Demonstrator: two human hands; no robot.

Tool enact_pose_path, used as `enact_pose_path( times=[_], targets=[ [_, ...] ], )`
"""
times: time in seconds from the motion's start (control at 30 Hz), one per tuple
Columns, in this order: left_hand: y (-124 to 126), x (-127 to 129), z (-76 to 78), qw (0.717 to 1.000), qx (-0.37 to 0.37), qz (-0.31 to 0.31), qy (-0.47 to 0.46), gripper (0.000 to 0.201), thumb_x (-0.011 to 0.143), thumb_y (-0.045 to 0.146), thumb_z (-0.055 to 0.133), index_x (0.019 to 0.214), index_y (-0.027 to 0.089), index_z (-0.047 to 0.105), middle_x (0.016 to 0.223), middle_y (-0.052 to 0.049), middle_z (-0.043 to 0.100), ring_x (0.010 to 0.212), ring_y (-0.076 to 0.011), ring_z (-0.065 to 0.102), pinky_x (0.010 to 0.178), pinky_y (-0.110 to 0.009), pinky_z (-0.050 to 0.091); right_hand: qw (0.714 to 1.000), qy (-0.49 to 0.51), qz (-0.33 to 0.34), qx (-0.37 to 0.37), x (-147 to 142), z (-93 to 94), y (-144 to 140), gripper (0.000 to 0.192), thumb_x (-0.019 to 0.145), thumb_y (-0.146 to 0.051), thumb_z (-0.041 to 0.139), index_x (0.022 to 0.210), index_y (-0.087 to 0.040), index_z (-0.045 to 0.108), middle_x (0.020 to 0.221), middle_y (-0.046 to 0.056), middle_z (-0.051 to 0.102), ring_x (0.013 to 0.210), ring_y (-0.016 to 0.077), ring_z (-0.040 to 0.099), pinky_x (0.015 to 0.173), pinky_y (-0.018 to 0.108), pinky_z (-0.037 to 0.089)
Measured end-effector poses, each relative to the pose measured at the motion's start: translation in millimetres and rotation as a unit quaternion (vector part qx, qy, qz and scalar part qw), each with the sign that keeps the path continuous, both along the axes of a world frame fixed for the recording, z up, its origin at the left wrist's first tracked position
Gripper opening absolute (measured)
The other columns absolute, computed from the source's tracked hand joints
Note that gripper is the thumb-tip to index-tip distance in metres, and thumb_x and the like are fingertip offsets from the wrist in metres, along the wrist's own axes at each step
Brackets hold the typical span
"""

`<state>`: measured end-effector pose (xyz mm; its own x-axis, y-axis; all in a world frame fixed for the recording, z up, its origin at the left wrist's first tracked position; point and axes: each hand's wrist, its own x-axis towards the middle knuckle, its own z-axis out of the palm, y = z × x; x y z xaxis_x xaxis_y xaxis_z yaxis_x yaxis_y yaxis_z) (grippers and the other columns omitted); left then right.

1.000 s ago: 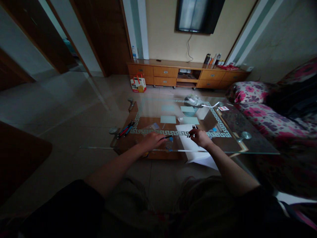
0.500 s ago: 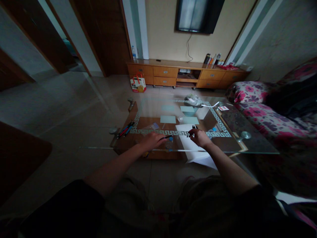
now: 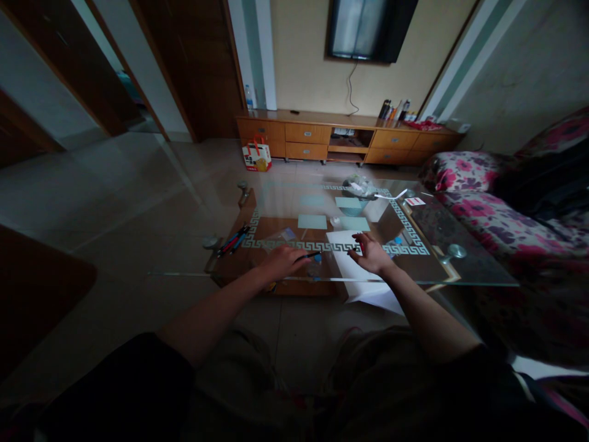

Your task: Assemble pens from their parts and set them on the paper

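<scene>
My left hand (image 3: 281, 263) is closed around a dark pen (image 3: 313, 254), whose end points right over the glass table. To its right, my right hand (image 3: 369, 255) is held above the white paper (image 3: 340, 261) with thumb and fingers spread apart. A small reddish spot shows between those fingers, too small to make out. Several pens (image 3: 234, 239) in dark, red and blue lie together at the table's left side. A clear plastic packet (image 3: 281, 236) lies beyond my left hand.
The glass coffee table (image 3: 478, 270) has a shelf beneath. A plastic bag (image 3: 359, 185) and a red-and-white card (image 3: 415, 201) are toward its far right. A flowered sofa (image 3: 488, 215) stands at right; a TV cabinet (image 3: 307, 132) and a carton bag (image 3: 256, 156) are beyond.
The fingers of my right hand were pinched together around something small and dark; now they are spread. My left hand stays in place with the pen.
</scene>
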<state>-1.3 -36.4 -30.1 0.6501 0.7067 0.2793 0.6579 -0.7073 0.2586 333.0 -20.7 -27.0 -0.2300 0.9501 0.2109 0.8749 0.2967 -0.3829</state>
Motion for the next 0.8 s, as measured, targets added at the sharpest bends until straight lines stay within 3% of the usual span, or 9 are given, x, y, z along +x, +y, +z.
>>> enact_pose_path(
  times=[0.17, 0.33, 0.47, 0.8],
  targets=[
    [0.3, 0.9, -1.7, 1.000, 0.007, -0.010, -0.005, 0.033, 0.099, 0.045, 0.047, 0.106, 0.022, 0.069, 0.087, -0.004, 0.072, 0.081, -0.0174, 0.066, 0.076, -0.028, 0.048, 0.996, 0.032, 0.040, 0.076, -26.8, 23.0, -13.3, 0.037, 0.099, -0.041, 0.047, 0.124, -0.016, 0.056, 0.115, 0.014, 0.060, 0.106, 0.0266, 0.059, 0.098, 0.038, 0.046],
    [-0.3, 3.8, -2.6, 0.999, 0.020, -0.023, -0.015, 0.026, 0.097, 0.042, 0.054, 0.101, 0.021, 0.067, 0.089, -0.003, 0.072, 0.083, -0.0173, 0.066, 0.079, -0.028, 0.047, 0.982, 0.019, 0.181, 0.044, -61.7, 37.7, -32.8, 0.031, 0.102, -0.036, 0.043, 0.125, -0.019, 0.055, 0.115, 0.012, 0.058, 0.107, 0.0253, 0.057, 0.097, 0.037, 0.046],
    [-2.0, 7.9, 1.2, 0.998, 0.029, -0.055, -0.016, 0.023, 0.096, 0.040, 0.056, 0.100, 0.020, 0.067, 0.093, -0.004, 0.071, 0.086, -0.0175, 0.066, 0.083, -0.028, 0.047, 0.970, 0.002, 0.241, 0.023, -77.7, 39.3, -41.2, 0.030, 0.103, -0.033, 0.039, 0.120, -0.018, 0.058, 0.109, 0.012, 0.058, 0.101, 0.0232, 0.057, 0.093, 0.036, 0.046],
    [-4.0, 9.8, 5.0, 0.997, 0.038, -0.061, -0.030, 0.023, 0.096, 0.040, 0.056, 0.102, 0.020, 0.066, 0.097, -0.004, 0.070, 0.088, -0.0182, 0.064, 0.083, -0.029, 0.046, 0.966, -0.042, 0.253, -0.011, -77.1, 30.1, -37.7, 0.036, 0.105, -0.038, 0.036, 0.093, -0.018, 0.064, 0.092, 0.008, 0.062, 0.087, 0.0189, 0.059, 0.082, 0.030, 0.046]
  ],
)
